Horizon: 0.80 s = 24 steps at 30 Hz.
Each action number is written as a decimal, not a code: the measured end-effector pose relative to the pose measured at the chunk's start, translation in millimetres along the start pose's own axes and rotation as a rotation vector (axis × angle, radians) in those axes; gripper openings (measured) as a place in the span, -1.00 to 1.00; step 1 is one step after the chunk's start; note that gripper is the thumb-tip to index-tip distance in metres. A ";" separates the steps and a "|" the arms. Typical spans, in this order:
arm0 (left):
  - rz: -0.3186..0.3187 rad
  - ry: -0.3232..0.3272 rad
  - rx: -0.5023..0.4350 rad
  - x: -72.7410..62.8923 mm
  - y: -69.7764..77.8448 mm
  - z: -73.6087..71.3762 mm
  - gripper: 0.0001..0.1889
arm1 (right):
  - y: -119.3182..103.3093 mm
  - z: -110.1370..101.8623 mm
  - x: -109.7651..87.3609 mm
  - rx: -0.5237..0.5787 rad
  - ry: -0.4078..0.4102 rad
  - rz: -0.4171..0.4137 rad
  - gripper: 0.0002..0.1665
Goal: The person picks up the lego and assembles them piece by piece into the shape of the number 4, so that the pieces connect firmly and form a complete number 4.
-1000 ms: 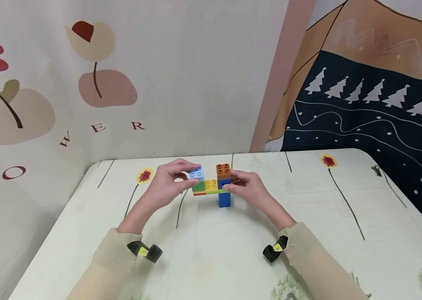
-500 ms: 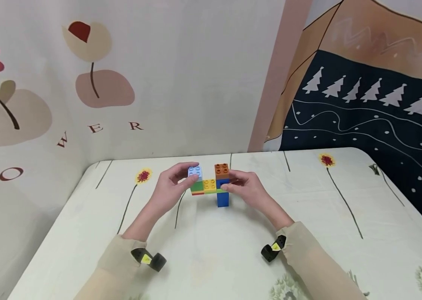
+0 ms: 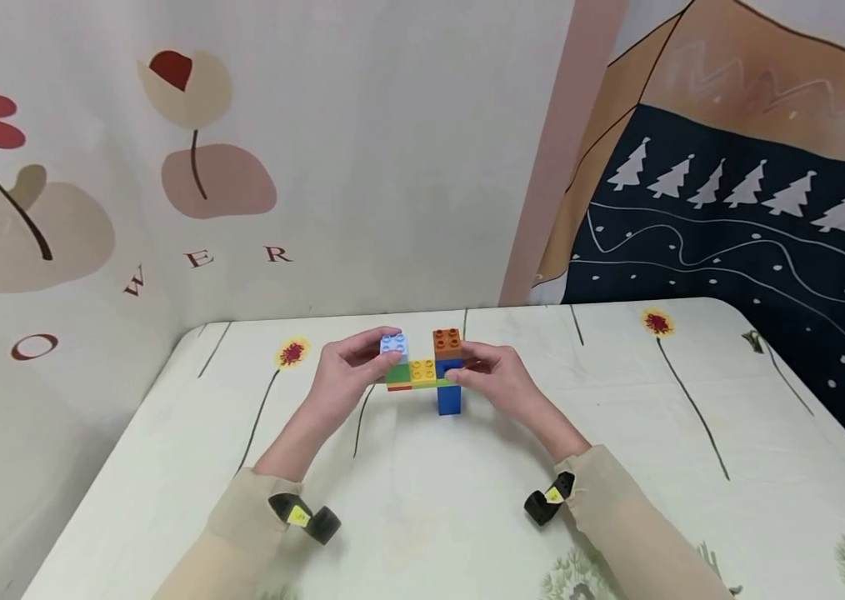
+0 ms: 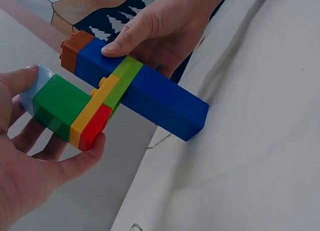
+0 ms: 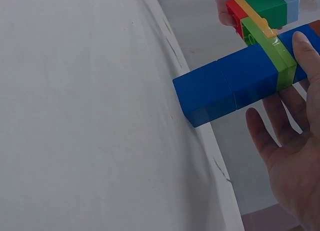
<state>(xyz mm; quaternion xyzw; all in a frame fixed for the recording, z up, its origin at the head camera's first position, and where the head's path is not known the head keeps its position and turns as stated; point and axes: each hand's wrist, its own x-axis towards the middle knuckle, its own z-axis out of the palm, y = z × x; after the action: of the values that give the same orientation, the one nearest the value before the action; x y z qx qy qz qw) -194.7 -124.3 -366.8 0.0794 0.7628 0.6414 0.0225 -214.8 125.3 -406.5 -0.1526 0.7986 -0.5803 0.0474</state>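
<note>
A toy brick structure stands on the table on a blue brick column. Flat lime green, yellow and red pieces reach leftward from the column, the left end overhanging the table. On that end a green brick carries a light blue brick. My left hand grips this end, with a fingertip against the red piece underneath. At the column, my right hand pinches the blue brick below the orange-brown top brick. The far-side fingers are partly hidden.
A pale cloth with printed flowers covers the table. Behind it hangs a patterned fabric wall, with a dark tree-printed part at the right. Each wrist wears a small black camera.
My left fingers have shifted from over the top of the light blue brick to its sides, and the left wrist has come lower and rightward. The right hand keeps its hold.
</note>
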 end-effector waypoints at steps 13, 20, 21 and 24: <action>0.047 -0.009 0.042 -4.8 -16.6 -3.9 -0.32 | -0.4 2.0 0.1 0.010 0.010 0.004 -0.33; 0.087 0.068 0.020 -8.7 -28.1 -4.2 -0.46 | 6.1 3.9 -3.8 0.083 0.038 -0.068 -0.27; 0.089 0.082 0.019 -8.9 -28.2 -3.2 -0.46 | 7.1 3.7 -5.2 0.092 0.039 -0.079 -0.25; 0.086 0.110 0.002 -7.9 -26.7 -0.3 -0.46 | 7.9 2.7 -8.8 0.102 0.046 -0.102 -0.23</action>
<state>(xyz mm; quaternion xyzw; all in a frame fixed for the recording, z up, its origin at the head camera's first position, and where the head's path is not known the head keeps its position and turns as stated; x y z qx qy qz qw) -189.5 -130.2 -393.5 0.0766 0.7595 0.6443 -0.0471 -207.2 127.7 -415.7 -0.1770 0.7601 -0.6253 0.0071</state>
